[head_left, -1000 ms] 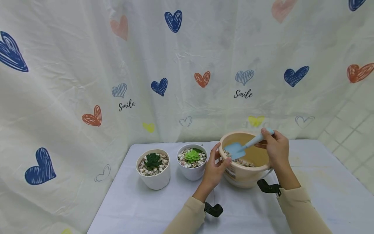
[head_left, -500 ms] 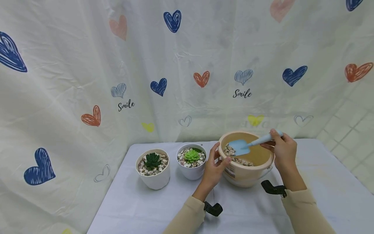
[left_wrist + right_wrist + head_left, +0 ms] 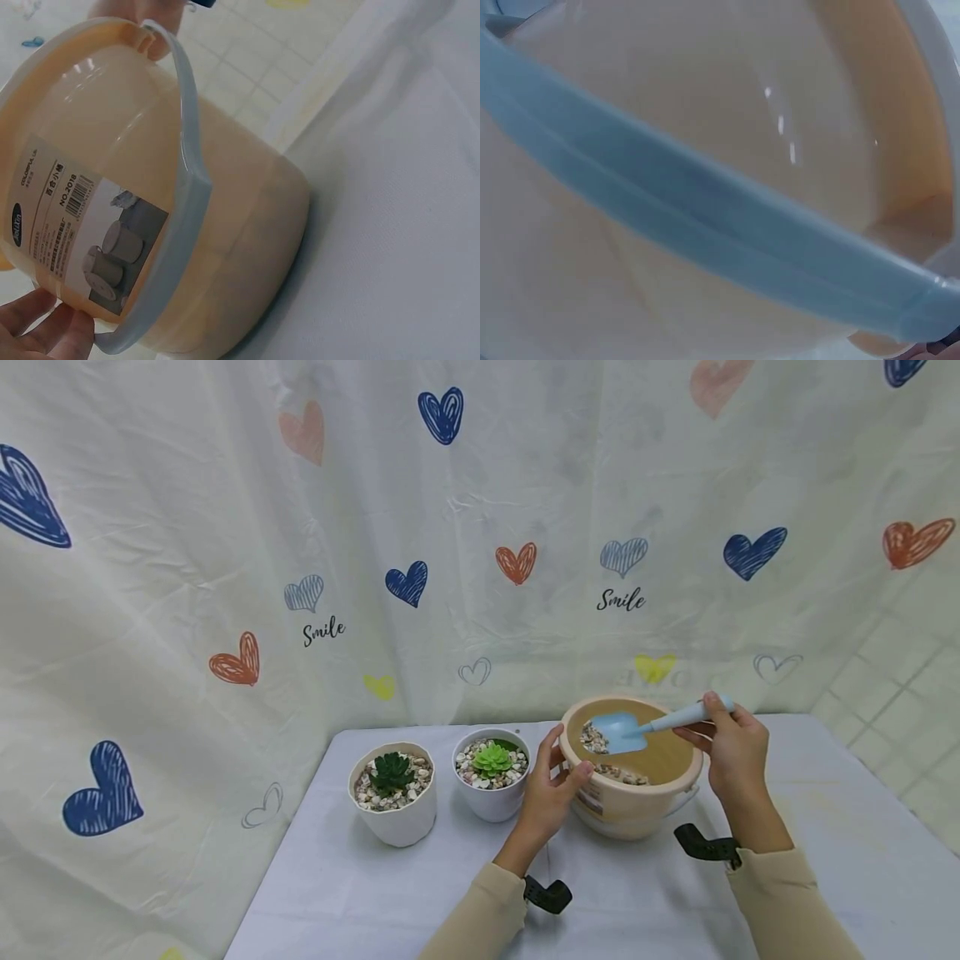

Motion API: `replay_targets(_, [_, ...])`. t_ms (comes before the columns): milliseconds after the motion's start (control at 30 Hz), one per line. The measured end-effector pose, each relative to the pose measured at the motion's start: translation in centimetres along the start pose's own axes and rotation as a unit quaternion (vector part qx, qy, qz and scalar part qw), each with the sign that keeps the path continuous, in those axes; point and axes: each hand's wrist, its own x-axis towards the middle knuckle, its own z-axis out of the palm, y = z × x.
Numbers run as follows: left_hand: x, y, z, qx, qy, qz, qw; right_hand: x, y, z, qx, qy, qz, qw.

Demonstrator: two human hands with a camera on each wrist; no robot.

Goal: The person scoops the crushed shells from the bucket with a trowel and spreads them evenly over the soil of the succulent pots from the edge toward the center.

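My left hand grips the left side of a beige plastic bucket, thumb at the front near the rim. In the left wrist view its fingers press the bucket's wall beside the printed label. My right hand pinches the handle of a light blue trowel from above, at the bucket's right rim. The blade slants down to the left inside the bucket's mouth, with small pebbles at its tip. More pebbles lie in the bucket. The right wrist view shows the bucket handle close up.
Left of the bucket stands a small white pot with a bright green succulent among pebbles. Further left is a larger white pot with a dark green succulent. A white cloth covers the table; a heart-printed curtain hangs behind.
My right hand has moved right with the trowel, drawing its blade away from the left rim and raising it a little, pebbles at its tip. My left hand stays on the bucket.
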Motion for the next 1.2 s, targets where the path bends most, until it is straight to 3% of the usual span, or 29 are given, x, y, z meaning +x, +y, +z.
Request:
replay_targets(433, [-0.1, 0.2, 0.2, 0.003, -0.001, 0.002, 1.0, -0.1, 0.0, -0.3, 0.025, -0.007, -0.005, 1.0])
replay_targets(700, [-0.3, 0.6, -0.1, 0.02, -0.009, 0.004, 0.9998, 0.1, -0.1, -0.1, 0.008, -0.006, 0.007, 1.0])
replay_targets(867, [-0.8, 1.4, -0.6, 0.073, -0.032, -0.009, 0.9968, 0.1, -0.4, 0.1, -0.003, -0.01, 0.021, 1.0])
replay_targets(1067, [-2.2, 2.9, -1.9, 0.13, -0.083, -0.039, 0.9873, -0.1, -1.0, 1.0, 0.016, -0.029, 0.024, 0.999])
replay_targets(1200, [-3.5, 4.1, -3.3, 0.163, -0.115, -0.032, 0.9794, -0.2, -1.4, 2.1, 0.023, -0.038, 0.023, 0.999])
